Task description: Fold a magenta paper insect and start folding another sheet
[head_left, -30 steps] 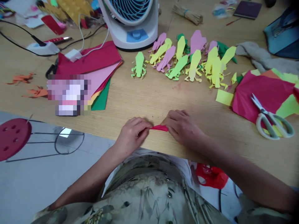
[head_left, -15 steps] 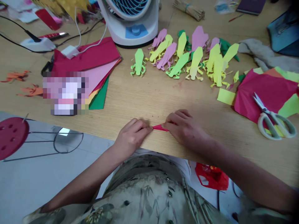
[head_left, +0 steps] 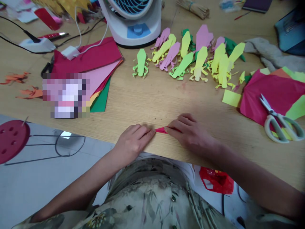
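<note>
The narrow red folded paper strip (head_left: 161,130) lies at the near edge of the wooden counter (head_left: 152,98), and less of it shows than a second ago. The left hand (head_left: 133,141) has flattened out, fingers pressed together on the strip's tip. The right hand (head_left: 190,133), at 3 o'clock, pinches the other end. The fold looks tighter now. Pale-handled scissors (head_left: 278,122) lie well apart, further out at 3 o'clock.

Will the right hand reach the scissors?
Probably yes. The scissors lie uncovered on red paper, with only bare table between them and the right hand, though it now pinches a folded red strip.
</note>
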The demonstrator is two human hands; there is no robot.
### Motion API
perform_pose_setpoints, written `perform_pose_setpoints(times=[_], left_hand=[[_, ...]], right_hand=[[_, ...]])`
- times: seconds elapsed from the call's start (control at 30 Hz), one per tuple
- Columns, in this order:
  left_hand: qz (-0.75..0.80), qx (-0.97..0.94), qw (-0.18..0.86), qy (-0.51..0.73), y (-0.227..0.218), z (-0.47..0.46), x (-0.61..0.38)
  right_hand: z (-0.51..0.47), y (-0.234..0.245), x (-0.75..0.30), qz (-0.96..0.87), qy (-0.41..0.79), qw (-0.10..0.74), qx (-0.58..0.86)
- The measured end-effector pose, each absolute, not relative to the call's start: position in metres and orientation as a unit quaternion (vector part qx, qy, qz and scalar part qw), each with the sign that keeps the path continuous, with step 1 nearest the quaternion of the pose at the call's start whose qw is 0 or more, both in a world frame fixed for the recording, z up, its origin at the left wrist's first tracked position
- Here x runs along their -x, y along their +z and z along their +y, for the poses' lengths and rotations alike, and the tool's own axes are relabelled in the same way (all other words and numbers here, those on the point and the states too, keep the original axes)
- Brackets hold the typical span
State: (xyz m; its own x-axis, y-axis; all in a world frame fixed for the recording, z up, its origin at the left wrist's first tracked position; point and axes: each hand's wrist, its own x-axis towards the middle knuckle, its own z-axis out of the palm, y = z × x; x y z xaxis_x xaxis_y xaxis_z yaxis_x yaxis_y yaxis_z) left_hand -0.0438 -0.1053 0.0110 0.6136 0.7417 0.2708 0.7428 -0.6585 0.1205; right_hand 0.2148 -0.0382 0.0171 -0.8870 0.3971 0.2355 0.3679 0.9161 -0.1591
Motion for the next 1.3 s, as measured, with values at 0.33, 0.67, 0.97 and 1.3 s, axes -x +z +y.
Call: perform_pose_setpoints(times=[0.33, 0.67, 0.97, 1.3], left_hand=[[-0.42, 0.902, 0.036, -0.09, 0.016, -0.119, 0.036], [-0.475, 0.878, 0.041, -0.037, 0.02, -0.127, 0.017], [-0.549, 0.836, 0.018, -0.007, 0.012, -0.146, 0.003], [-0.578, 0.816, 0.01, 0.001, 0.005, -0.149, -0.005]], right_hand=[[-0.041, 0.024, -0.214, -0.982, -0.006, 0.105, 0.159], [-0.044, 0.023, -0.213, -0.978, 0.052, 0.1, 0.177], [-0.044, 0.023, -0.215, -0.975, 0.069, 0.115, 0.18], [-0.053, 0.03, -0.218, -0.983, 0.034, 0.061, 0.169]])
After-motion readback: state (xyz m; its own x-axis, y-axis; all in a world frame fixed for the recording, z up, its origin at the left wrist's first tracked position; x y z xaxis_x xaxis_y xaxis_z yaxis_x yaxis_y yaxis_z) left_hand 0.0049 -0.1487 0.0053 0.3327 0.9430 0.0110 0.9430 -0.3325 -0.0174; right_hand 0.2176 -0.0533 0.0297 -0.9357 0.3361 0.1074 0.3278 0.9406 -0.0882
